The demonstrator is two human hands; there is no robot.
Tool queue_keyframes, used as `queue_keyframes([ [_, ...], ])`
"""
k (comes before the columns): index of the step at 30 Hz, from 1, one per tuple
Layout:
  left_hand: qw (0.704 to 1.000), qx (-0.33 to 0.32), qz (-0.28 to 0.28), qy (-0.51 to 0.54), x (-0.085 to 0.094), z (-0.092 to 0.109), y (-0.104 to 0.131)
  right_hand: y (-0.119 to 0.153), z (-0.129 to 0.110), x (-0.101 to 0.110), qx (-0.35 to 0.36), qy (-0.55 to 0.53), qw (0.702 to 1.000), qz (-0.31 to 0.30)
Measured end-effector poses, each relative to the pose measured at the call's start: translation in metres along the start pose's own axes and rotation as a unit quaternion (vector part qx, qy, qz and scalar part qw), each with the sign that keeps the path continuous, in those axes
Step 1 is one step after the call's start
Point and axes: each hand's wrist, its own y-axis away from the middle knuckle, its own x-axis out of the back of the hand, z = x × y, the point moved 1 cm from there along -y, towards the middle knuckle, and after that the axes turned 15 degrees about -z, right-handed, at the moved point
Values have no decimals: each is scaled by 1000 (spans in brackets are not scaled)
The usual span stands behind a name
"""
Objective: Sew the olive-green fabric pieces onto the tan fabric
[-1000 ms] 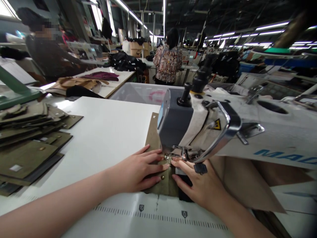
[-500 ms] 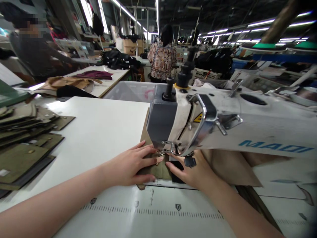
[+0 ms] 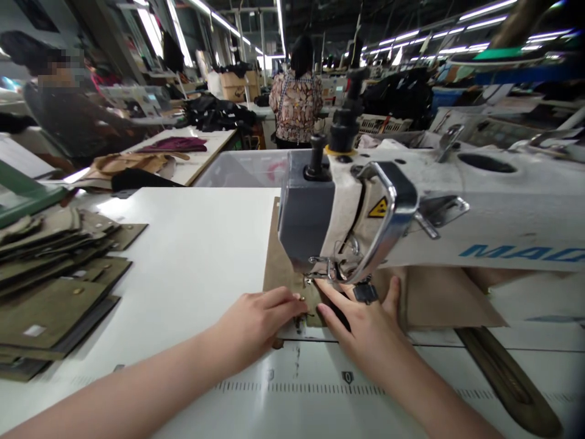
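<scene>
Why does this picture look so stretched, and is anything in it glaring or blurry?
Head view: the wide lens bends the white sewing machine and stretches the forearms at the edges; ceiling strip lights blow out, the glossy white table shows soft glare, the far hall is blurred; both hands, left hand and right hand, are sharp.

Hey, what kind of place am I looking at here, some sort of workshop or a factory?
Most likely a garment factory floor. An industrial sewing machine stands over an olive fabric piece that both hands press flat, a stack of cut olive pieces waits at the left, and other workers stand at long lit tables.
</scene>
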Motion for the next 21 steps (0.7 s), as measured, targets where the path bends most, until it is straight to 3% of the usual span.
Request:
queue_keyframes([
  [12, 986, -103, 8, -129, 6, 10, -1, 5, -19, 5, -48, 14, 998, 49],
  [17, 985, -100, -7, -140, 12, 14, -2, 6, -20, 3, -50, 9, 996, 67],
  [21, 988, -84, -23, -125, 8, 7, -1, 4, -20, 3, -57, -3, 998, 38],
])
